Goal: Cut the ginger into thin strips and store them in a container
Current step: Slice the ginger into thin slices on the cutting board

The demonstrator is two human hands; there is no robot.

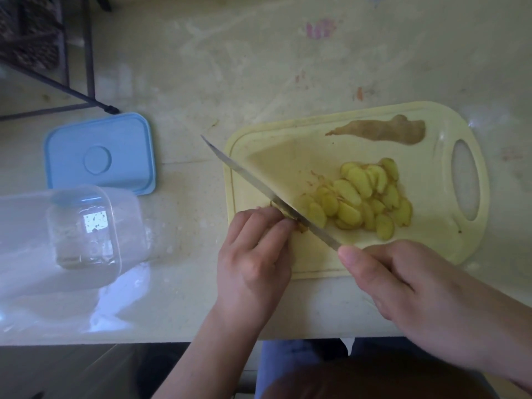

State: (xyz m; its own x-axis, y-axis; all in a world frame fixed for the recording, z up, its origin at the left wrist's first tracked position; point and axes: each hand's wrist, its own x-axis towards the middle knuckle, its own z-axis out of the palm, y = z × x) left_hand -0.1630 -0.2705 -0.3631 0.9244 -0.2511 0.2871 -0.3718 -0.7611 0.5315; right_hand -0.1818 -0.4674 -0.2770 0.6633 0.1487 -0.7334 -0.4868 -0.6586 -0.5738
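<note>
While L hand [253, 254] pinches ginger end [288, 216], R hand [403, 286] grips knife [259, 187]; container [66, 234] sticker unreadable.

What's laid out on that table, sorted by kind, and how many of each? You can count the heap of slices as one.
Cutting board: 1
Knife: 1
Clear container: 1
Blue lid: 1
Whole ginger piece: 1
Ginger stub being cut: 1
Heap of ginger slices: 1
Hands, left and right: 2
Total: 9
</note>
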